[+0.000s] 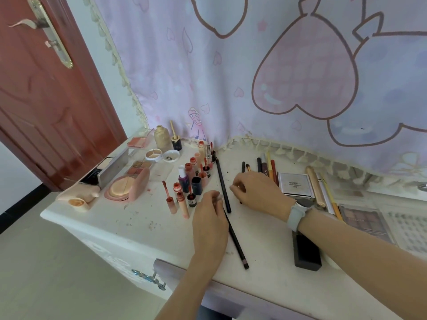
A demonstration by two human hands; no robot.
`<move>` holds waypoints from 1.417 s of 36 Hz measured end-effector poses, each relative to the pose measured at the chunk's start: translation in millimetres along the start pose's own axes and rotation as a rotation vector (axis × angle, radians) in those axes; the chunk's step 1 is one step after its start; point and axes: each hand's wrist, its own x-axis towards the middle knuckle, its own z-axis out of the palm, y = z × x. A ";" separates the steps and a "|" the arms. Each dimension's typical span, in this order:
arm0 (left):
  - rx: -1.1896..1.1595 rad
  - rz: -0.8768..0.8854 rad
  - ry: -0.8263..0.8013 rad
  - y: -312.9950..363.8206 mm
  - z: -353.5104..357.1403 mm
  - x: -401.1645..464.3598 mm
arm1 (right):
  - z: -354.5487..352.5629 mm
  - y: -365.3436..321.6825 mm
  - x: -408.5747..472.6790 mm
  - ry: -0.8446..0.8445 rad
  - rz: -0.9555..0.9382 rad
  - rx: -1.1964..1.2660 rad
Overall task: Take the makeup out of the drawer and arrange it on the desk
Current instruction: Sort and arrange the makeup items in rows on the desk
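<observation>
— Both hands were low over the table [138, 229]: the left hand [209, 218] had its fingers curled at the near end of a long black pencil [223, 183], apparently pinching it, though I couldn't be sure of the grip.

— And the right hand [256, 192]?

— Just beside that pencil, fingers curled, nothing clearly in them. A second black pencil [238, 243] lay nearer the table edge.

— So which step was this?

— Arranging, I'd say. Lip tints [191, 179] stood clustered to the left, pens [268, 166] ranked to the right. The next move likely called for laying both pencils parallel alongside that row.
</observation>
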 end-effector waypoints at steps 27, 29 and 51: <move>-0.031 -0.007 0.012 4.3 2.5 1.9 | 0.5 3.8 24.6 0.030 0.202 0.029; -0.014 -0.008 -0.001 9.6 7.4 9.2 | -5.0 13.2 20.4 0.050 0.216 0.060; 0.364 -0.140 -0.118 23.1 44.5 60.5 | -11.1 45.4 7.8 0.081 0.176 -0.097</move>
